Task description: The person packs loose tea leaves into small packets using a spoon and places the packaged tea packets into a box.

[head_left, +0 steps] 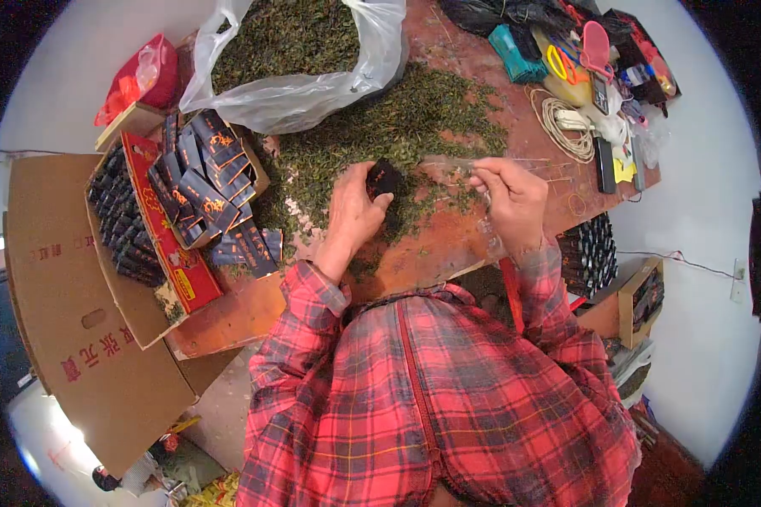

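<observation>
"Packet (pixel 384 180) first: where does the head view put it?"

"Centrally, back from the near edge of the tabletop (pixel 228 321), among loose leaves (pixel 440 101). The left hand (pixel 352 211) has its fingers closed round it."

"And the right hand (pixel 517 201)?"

"Nearer the right edge, fingers pinching a thin, pale strip (pixel 451 161), too blurred to name."

"How do they line up?"

"The strip's long axis runs sideways from the right fingers towards the packet, which lies to their left. The left hand is the nearer one, already touching it"
</observation>
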